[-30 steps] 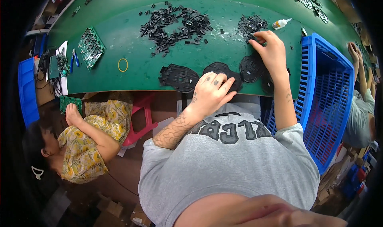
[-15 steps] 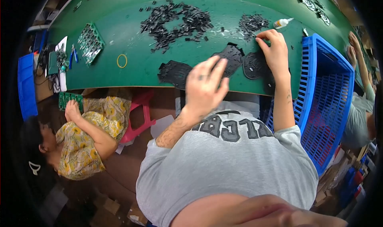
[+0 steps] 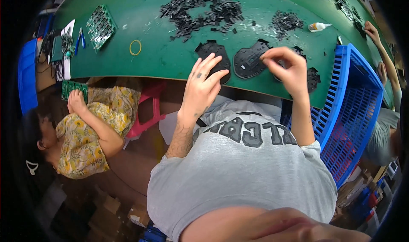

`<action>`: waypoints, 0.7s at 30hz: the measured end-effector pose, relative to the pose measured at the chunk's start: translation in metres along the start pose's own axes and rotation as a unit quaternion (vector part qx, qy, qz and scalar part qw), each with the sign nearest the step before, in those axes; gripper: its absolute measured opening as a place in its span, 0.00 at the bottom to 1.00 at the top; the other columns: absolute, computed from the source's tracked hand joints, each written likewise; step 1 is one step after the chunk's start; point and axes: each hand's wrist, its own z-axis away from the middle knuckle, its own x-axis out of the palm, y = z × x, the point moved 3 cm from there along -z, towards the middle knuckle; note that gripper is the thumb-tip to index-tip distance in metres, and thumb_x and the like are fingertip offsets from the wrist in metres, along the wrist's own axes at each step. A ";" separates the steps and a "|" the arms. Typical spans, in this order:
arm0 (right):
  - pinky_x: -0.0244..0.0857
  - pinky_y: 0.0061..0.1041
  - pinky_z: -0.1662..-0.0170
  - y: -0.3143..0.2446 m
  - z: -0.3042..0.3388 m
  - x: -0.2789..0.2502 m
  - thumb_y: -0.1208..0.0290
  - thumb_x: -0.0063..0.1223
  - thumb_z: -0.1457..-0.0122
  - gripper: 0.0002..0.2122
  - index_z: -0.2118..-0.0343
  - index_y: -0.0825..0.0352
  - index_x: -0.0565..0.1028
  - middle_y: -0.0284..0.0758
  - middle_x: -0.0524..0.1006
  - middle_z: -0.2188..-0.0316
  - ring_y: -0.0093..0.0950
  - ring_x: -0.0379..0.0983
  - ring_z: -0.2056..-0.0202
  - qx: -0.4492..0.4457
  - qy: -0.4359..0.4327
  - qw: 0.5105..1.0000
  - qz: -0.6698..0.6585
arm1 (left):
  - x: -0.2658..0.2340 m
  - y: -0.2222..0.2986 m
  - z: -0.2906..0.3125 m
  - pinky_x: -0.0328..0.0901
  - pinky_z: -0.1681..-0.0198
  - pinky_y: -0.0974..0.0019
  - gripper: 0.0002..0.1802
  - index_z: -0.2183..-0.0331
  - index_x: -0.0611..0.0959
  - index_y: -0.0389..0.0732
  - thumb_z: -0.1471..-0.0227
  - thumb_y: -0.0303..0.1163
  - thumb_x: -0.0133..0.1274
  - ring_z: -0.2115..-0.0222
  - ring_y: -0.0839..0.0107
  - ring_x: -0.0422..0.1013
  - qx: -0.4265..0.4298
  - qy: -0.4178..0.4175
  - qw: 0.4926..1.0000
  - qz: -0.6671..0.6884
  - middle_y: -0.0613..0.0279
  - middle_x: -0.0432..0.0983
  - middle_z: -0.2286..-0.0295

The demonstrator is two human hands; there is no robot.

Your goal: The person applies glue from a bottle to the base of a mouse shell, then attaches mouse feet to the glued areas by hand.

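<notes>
Along the near edge of the green table lie several black plastic shells. My left hand [image 3: 201, 85] is open, fingers spread over the left shell [image 3: 211, 48] and partly hiding it. Over the right side of the middle shell [image 3: 247, 60], my right hand [image 3: 292, 71] is closed in a pinch; whatever is between the fingertips is too small to make out. A small white piece [image 3: 243, 66] shows on the middle shell. Another black shell [image 3: 313, 79] lies to the right, partly behind my right hand.
Beyond the shells are a large pile of black pieces [image 3: 183, 12] and a finer pile [image 3: 286, 22]. A small white bottle [image 3: 316, 27] stands right of them, a blue basket [image 3: 334, 110] nearer. Leftward lie a yellow ring [image 3: 135, 47], circuit boards [image 3: 100, 28] and pliers [image 3: 80, 42]. Co-workers sit both sides.
My right hand has come back from the fine pile to the middle shell. My left hand has shifted left and the shells sit farther apart. The view has tilted slightly.
</notes>
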 end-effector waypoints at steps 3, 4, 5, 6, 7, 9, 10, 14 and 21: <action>0.68 0.20 0.62 0.001 0.009 0.031 0.85 0.58 0.50 0.06 0.69 0.71 0.80 0.35 0.80 0.68 0.23 0.76 0.65 -0.010 -0.054 0.998 0.019 | 0.005 -0.006 0.008 0.59 0.44 0.50 0.17 0.60 0.82 0.45 0.56 0.22 0.56 0.49 0.58 0.67 0.000 0.078 0.997 0.005 0.60 0.73 0.53; 0.68 0.20 0.62 -0.001 0.011 0.038 0.85 0.58 0.51 0.06 0.69 0.70 0.80 0.35 0.80 0.68 0.23 0.76 0.65 -0.015 -0.056 0.998 0.039 | 0.006 -0.005 0.013 0.62 0.47 0.53 0.16 0.62 0.83 0.45 0.58 0.25 0.59 0.52 0.60 0.68 -0.019 0.108 0.994 0.013 0.63 0.74 0.56; 0.68 0.20 0.63 -0.003 0.012 0.045 0.85 0.58 0.51 0.07 0.68 0.69 0.80 0.36 0.81 0.68 0.23 0.76 0.65 -0.021 -0.057 0.996 0.060 | 0.007 -0.003 0.016 0.62 0.47 0.53 0.16 0.62 0.83 0.45 0.58 0.25 0.59 0.52 0.60 0.68 -0.024 0.109 0.994 0.014 0.63 0.74 0.56; 0.68 0.22 0.63 -0.002 0.012 0.051 0.84 0.59 0.52 0.08 0.68 0.68 0.81 0.36 0.80 0.69 0.25 0.76 0.66 -0.047 -0.056 0.994 0.075 | 0.007 0.000 0.017 0.62 0.49 0.55 0.16 0.63 0.83 0.45 0.59 0.27 0.61 0.53 0.61 0.69 -0.023 0.111 0.993 -0.012 0.65 0.74 0.57; 0.68 0.22 0.63 -0.001 0.009 0.055 0.84 0.59 0.52 0.08 0.68 0.68 0.81 0.36 0.80 0.69 0.25 0.76 0.66 -0.046 -0.061 0.994 0.076 | 0.007 0.001 0.019 0.63 0.50 0.56 0.16 0.63 0.83 0.46 0.60 0.29 0.63 0.55 0.62 0.69 -0.023 0.113 0.993 -0.038 0.66 0.75 0.58; 0.69 0.25 0.65 -0.003 0.006 0.064 0.81 0.60 0.52 0.07 0.68 0.66 0.80 0.35 0.80 0.70 0.30 0.76 0.68 -0.130 -0.067 0.976 0.161 | 0.010 0.001 0.022 0.63 0.51 0.57 0.16 0.64 0.84 0.46 0.62 0.31 0.64 0.55 0.63 0.69 -0.020 0.125 0.991 -0.042 0.68 0.75 0.58; 0.68 0.28 0.64 -0.004 0.004 0.067 0.79 0.61 0.52 0.07 0.68 0.66 0.80 0.34 0.79 0.71 0.32 0.74 0.67 -0.126 -0.064 0.976 0.165 | 0.011 0.000 0.022 0.63 0.50 0.57 0.16 0.65 0.84 0.46 0.62 0.30 0.64 0.55 0.63 0.69 -0.019 0.131 0.991 -0.031 0.68 0.75 0.58; 0.67 0.29 0.63 0.001 0.001 0.072 0.78 0.61 0.52 0.06 0.69 0.66 0.79 0.34 0.77 0.71 0.33 0.73 0.66 -0.136 -0.080 0.968 0.196 | 0.014 -0.002 0.025 0.62 0.50 0.57 0.16 0.65 0.84 0.47 0.62 0.30 0.65 0.54 0.63 0.68 -0.024 0.142 0.990 -0.009 0.68 0.75 0.58; 0.65 0.31 0.61 -0.001 0.001 0.076 0.78 0.60 0.52 0.06 0.69 0.67 0.78 0.34 0.73 0.70 0.34 0.70 0.65 -0.159 -0.083 0.954 0.241 | 0.015 -0.003 0.027 0.62 0.49 0.58 0.17 0.64 0.85 0.47 0.63 0.30 0.65 0.53 0.63 0.68 -0.023 0.145 0.989 -0.005 0.68 0.75 0.57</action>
